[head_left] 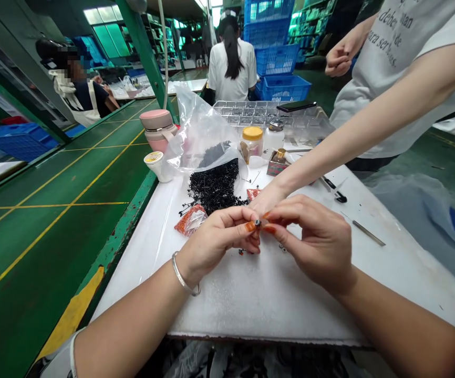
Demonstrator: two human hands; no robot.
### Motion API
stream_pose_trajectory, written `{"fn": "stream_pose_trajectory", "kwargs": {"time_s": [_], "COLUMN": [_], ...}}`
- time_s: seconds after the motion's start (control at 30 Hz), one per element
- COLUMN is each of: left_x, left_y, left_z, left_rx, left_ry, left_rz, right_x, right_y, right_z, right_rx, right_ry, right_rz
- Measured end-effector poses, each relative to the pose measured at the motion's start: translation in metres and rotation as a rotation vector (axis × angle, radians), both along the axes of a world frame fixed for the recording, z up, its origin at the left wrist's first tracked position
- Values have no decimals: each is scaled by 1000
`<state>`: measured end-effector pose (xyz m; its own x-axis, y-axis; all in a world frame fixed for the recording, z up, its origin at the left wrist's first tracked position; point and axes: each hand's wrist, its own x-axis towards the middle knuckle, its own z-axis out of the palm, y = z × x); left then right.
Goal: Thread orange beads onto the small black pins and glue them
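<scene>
Above the white tabletop (227, 299), my left hand (221, 233) pinches a small dark, shiny part (257, 222) between thumb and forefinger. My right hand (318, 244) is closed in a pinch right beside that part; whatever its fingertips hold is too small to make out. Just beyond my hands lies a heap of small black stemmed pieces (214, 184), spilling from a clear plastic bag (190, 126). A small bag of orange bits (190, 219) rests against the heap. Tiny loose parts (282, 248) lie under my hands.
A co-worker's arm (349, 131) reaches across from the right, its hand partly behind mine. Toward the back stand a pink cup (158, 128), a yellow-lidded jar (251, 142) and a clear compartment tray (231, 109). A metal blade (368, 232) lies at right; a green conveyor (54, 226) runs left.
</scene>
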<state>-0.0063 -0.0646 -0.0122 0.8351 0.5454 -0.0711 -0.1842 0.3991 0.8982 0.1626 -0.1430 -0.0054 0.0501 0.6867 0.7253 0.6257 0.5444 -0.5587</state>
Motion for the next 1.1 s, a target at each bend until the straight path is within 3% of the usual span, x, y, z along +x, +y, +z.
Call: {"fn": "stream_pose_trajectory", "kwargs": {"time_s": [0.2, 0.37, 0.57, 0.67, 0.97, 1.1], "left_x": [-13, -35, -65, -71, -63, -59], "left_y": [12, 24, 29, 30, 34, 33], "left_z": [13, 33, 55, 57, 43, 40], "left_rx": [4, 75, 150, 188, 174, 143], "left_ry": [-130, -262, -426, -446, -361, -421], "left_rz": [207, 416, 664, 756, 689, 593], "right_x": [13, 16, 9, -2, -53, -76], "right_y": [-7, -12, -14, -14, 16, 42], "right_z": [8, 10, 5, 0, -9, -10], "right_rx": [67, 57, 218, 183, -162, -312], "right_ry": [89, 44, -144, -276, -564, -781], "right_rz": [-133, -154, 4, 118, 266, 178]}}
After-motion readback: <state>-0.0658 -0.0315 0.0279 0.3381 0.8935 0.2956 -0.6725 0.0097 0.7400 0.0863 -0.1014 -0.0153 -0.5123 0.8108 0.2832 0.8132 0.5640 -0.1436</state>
